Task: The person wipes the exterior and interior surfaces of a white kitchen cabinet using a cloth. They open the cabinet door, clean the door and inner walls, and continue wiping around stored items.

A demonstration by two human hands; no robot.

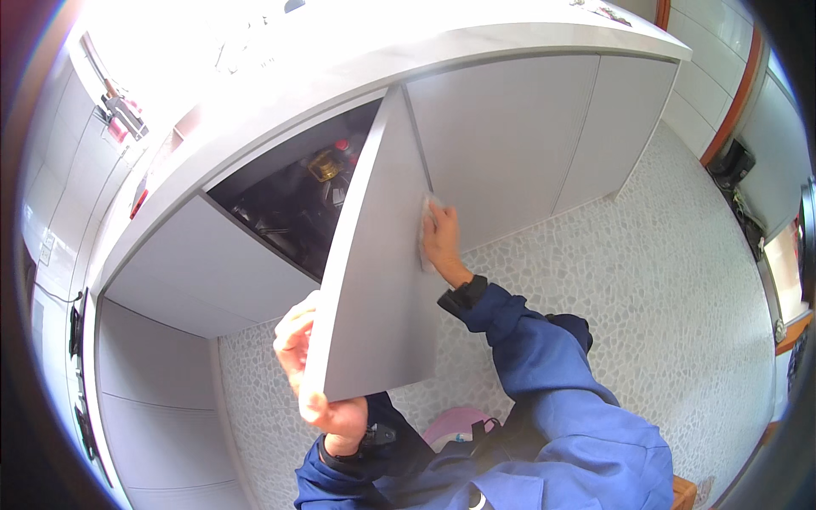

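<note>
A grey cabinet door [389,274] stands swung out from the counter's base. My left hand [319,376] grips its outer edge near the lower corner, with the thumb on the edge and the fingers behind. In my right hand [443,239] is a pale cloth [425,236], pressed flat against the door's front face near the hinge side. Behind the door the dark cabinet interior [280,210] shows a yellowish container [324,166], a red cap [342,145] and some clear items too dim to name.
Above runs the light countertop edge [459,44]. Closed grey cabinet doors [503,140] flank the opening. A pink basin [460,422] rests on the pebble-patterned floor [644,287] by my legs. A wooden stool or furniture corner [684,494] shows at the lower right.
</note>
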